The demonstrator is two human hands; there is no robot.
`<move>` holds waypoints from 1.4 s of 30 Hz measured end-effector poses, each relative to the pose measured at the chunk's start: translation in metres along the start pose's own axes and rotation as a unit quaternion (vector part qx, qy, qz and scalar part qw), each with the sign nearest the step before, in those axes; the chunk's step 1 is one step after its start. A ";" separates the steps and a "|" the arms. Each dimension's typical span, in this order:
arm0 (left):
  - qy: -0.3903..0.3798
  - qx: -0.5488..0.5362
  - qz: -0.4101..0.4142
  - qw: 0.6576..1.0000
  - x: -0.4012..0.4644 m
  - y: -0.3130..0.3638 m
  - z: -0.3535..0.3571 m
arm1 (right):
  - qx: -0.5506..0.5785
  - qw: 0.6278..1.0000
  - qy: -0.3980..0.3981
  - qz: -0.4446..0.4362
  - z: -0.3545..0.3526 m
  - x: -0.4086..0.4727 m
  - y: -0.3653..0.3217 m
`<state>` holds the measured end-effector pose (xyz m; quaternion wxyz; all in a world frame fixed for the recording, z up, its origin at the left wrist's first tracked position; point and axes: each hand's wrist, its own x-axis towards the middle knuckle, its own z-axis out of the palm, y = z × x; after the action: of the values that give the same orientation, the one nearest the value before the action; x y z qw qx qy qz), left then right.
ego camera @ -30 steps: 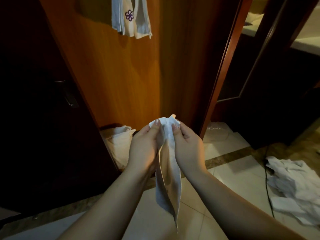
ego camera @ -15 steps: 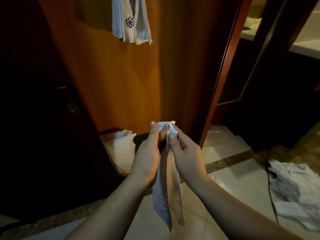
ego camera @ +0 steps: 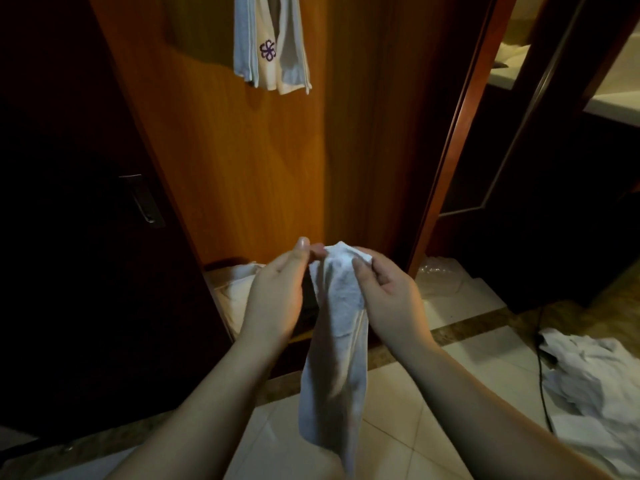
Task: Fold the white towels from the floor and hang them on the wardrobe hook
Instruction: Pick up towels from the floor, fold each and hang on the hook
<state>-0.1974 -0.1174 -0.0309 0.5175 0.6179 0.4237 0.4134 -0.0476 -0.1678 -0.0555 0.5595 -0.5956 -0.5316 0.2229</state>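
Observation:
A white towel [ego camera: 337, 358], folded into a narrow strip, hangs down in front of me between both hands. My right hand [ego camera: 388, 299] grips its top end, thumb over the cloth. My left hand [ego camera: 277, 296] touches the top edge with its fingertips, thumb raised. Higher up, folded white towels [ego camera: 273, 43], one with a purple flower mark, hang on the orange wooden wardrobe panel [ego camera: 225, 150]; the hook itself is out of view. A crumpled heap of white towels [ego camera: 599, 393] lies on the tiled floor at the right.
A dark wardrobe door with a metal handle [ego camera: 143, 199] stands at the left. A white cloth bag [ego camera: 235, 292] sits at the wardrobe's bottom. A black cable [ego camera: 540, 368] runs across the floor tiles. A dark cabinet and doorframe [ego camera: 450, 150] close in on the right.
The towel's top has been bunched and turned so its terry side faces me. My left thumb has lifted off the cloth. The view has tilted slightly down.

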 end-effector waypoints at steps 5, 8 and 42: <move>-0.021 0.279 0.090 0.956 0.031 -0.027 -0.018 | -0.020 1.000 -0.001 -0.016 -0.019 0.017 -0.014; -0.054 0.337 0.050 0.939 0.045 -0.033 -0.026 | -0.033 0.999 0.004 -0.020 -0.027 0.023 -0.017; 0.041 0.426 0.206 0.880 0.058 0.069 -0.051 | -0.045 0.989 0.126 -0.063 -0.095 0.068 -0.033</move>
<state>-0.2216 -0.0550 0.0479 0.0897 0.8343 0.4433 0.3151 0.0439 -0.1551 0.0228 0.6077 -0.6084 -0.5031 0.0863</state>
